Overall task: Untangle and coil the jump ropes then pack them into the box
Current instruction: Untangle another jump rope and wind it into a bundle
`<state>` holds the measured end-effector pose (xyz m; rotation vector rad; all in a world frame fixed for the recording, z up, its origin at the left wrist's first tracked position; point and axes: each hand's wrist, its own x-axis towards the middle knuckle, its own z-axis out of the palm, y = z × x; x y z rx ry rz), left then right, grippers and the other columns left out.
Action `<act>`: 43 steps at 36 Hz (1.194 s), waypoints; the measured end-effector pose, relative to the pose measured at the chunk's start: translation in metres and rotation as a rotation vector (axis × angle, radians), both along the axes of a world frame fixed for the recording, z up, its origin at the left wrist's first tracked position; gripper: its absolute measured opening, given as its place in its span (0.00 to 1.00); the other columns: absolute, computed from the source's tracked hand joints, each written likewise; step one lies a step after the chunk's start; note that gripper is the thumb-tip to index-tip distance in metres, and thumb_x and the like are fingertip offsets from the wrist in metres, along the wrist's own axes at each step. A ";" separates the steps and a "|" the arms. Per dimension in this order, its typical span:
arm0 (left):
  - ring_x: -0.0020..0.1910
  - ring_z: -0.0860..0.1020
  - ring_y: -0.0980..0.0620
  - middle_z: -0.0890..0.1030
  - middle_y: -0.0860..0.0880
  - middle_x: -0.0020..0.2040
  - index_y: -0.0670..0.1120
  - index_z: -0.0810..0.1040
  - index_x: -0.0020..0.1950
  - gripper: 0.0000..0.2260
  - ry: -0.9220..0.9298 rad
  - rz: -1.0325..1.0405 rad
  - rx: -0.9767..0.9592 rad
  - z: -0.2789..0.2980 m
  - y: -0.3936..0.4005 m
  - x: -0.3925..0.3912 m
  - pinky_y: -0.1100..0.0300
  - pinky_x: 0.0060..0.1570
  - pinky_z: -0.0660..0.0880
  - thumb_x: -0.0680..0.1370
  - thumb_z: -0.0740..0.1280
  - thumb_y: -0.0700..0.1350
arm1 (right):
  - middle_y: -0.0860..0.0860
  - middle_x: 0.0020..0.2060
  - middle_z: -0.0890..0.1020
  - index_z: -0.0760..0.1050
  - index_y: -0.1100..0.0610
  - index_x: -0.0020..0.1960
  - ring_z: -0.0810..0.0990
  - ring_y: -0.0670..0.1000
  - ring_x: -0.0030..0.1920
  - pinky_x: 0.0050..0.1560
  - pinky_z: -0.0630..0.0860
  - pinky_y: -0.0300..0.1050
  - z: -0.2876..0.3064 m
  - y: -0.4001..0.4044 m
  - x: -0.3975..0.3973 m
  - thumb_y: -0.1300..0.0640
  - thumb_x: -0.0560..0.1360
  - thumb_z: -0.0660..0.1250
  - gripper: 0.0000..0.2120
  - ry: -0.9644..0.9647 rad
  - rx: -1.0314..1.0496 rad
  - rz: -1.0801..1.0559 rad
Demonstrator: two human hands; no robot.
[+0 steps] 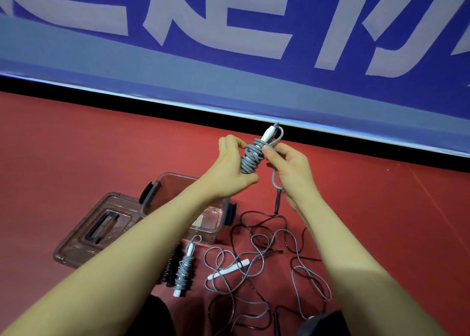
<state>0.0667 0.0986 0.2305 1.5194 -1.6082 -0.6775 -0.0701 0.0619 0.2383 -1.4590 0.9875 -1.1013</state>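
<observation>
Forearms fill the near frame, both reaching up to one grey rope bundle (pixel 250 159) held in the air above the red floor (pixel 76 145). Left hand (pixel 230 168) curls round the wound coils, thumb under them; right hand (pixel 290 165) pinches the cord at the top, just below a white handle (pixel 268 133) that sticks out far and right. A free loop (pixel 276 179) hangs beside the right palm.

Judging by its look, the cord is light, limp and slightly rubbery, so it should spring loose unless the last turn is tucked; the stiff handles are the sure place to hold.

Below, a clear plastic box (pixel 178 183) with dark latches stands open, its lid (pixel 101 223) lying to its left. Nearer lie a finished grey coil (pixel 185 268), a black one (pixel 170 267) beside it, and to the right a loose tangle (pixel 267 257) of grey and dark ropes.
</observation>
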 end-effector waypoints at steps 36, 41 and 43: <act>0.42 0.71 0.48 0.68 0.47 0.49 0.45 0.63 0.52 0.24 -0.091 0.076 -0.036 -0.008 0.000 -0.007 0.52 0.39 0.72 0.64 0.72 0.47 | 0.57 0.36 0.80 0.73 0.61 0.38 0.80 0.53 0.40 0.49 0.80 0.47 -0.002 0.001 0.003 0.71 0.73 0.67 0.08 -0.264 0.146 -0.123; 0.60 0.71 0.45 0.70 0.43 0.63 0.42 0.58 0.74 0.33 -0.248 0.096 -0.089 -0.005 0.004 -0.014 0.51 0.54 0.72 0.71 0.68 0.42 | 0.55 0.35 0.79 0.73 0.60 0.37 0.79 0.51 0.40 0.49 0.78 0.45 -0.001 0.000 0.003 0.71 0.70 0.69 0.09 -0.312 0.158 -0.149; 0.61 0.69 0.43 0.67 0.42 0.65 0.43 0.52 0.76 0.36 -0.280 0.108 -0.093 -0.007 0.005 -0.018 0.50 0.54 0.72 0.72 0.66 0.41 | 0.54 0.35 0.80 0.74 0.61 0.38 0.79 0.50 0.39 0.48 0.79 0.41 0.001 0.001 0.004 0.70 0.71 0.69 0.08 -0.313 0.145 -0.102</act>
